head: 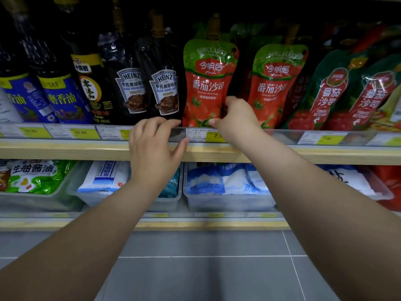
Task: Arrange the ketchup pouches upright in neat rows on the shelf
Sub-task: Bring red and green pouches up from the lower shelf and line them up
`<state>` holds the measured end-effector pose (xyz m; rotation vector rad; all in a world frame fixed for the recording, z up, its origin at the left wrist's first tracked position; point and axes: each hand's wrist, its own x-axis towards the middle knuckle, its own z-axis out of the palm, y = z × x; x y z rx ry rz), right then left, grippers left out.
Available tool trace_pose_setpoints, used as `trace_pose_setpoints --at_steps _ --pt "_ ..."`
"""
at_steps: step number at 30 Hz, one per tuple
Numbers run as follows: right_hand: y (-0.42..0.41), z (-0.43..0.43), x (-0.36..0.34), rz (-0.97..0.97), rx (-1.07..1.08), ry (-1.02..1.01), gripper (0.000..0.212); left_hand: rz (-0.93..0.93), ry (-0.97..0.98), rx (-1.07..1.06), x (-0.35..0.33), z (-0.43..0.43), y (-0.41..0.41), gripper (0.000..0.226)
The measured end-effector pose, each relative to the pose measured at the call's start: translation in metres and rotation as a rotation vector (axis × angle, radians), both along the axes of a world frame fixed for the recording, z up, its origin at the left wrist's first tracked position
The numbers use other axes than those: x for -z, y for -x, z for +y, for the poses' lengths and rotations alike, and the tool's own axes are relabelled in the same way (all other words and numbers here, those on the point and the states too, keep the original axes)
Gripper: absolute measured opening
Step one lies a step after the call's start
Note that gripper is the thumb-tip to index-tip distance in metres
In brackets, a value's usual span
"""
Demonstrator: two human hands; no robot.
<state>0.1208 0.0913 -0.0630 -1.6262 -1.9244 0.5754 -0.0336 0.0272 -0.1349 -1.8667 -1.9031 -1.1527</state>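
Note:
Two red-and-green ketchup pouches stand upright on the upper shelf [325,155]. My right hand [235,117] grips the lower right edge of the left ketchup pouch [206,83]. The second matching pouch [273,83] stands just right of it, with more pouches in the dark behind. Two darker green tomato ketchup pouches [329,92] lean at the far right. My left hand [155,144] rests on the shelf's clear front rail, fingers spread, holding nothing.
Black pepper sauce pouches [165,90] stand directly left of the ketchup, then soy and sesame oil bottles [60,98]. Price tags [214,135] line the rail. The lower shelf holds clear bins [227,203] of white and blue bags. Grey tiled floor lies below.

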Motion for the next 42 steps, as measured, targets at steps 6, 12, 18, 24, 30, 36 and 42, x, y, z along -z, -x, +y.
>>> trace_pose_setpoints --at_steps 6,12,18,24,30,36,42 --pt "-0.041 -0.024 0.021 0.144 0.042 -0.539 0.042 -0.207 -0.076 0.032 -0.014 0.013 -0.038 0.07" --pt "-0.079 -0.02 0.034 0.063 0.168 -0.44 0.09 -0.325 -0.095 -0.008 -0.027 0.03 -0.07 0.09" --pt "-0.085 -0.011 0.026 0.065 0.133 -0.438 0.099 -0.266 -0.075 -0.06 -0.026 0.036 -0.077 0.09" --pt "-0.084 -0.009 0.025 0.042 0.149 -0.435 0.101 -0.256 -0.071 -0.072 -0.026 0.038 -0.084 0.088" --pt "-0.083 -0.007 0.03 0.034 0.156 -0.478 0.102 -0.245 -0.057 -0.042 -0.025 0.037 -0.083 0.087" --pt "-0.107 -0.015 0.041 0.062 0.091 -0.603 0.079 -0.143 -0.174 -0.061 -0.024 0.023 -0.106 0.07" --pt "-0.175 -0.014 0.047 0.076 0.279 -0.747 0.059 -0.101 -0.247 0.322 -0.022 0.03 -0.17 0.051"
